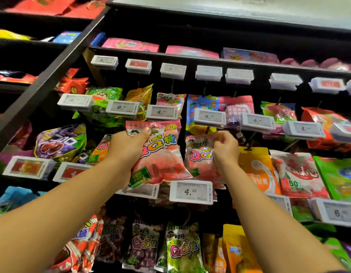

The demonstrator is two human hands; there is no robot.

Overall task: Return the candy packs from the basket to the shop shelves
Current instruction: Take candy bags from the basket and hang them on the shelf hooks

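Observation:
My left hand (127, 143) grips a pink peach QQ candy pack (160, 154) by its upper left part and holds it up in front of the shelf hooks. Right beside it hangs another pink QQ pack (198, 154), and my right hand (225, 148) pinches that pack near its top right edge. The two packs sit side by side, just above a white price tag reading 4.20 (191, 192). No basket is in view.
Black shelving (52, 75) carries rows of hanging candy bags with white price tags (122, 108) on the hook ends. Orange packs (257, 170) hang right of my right hand, purple bags (60, 141) to the left, green and red QQ packs (182, 249) below.

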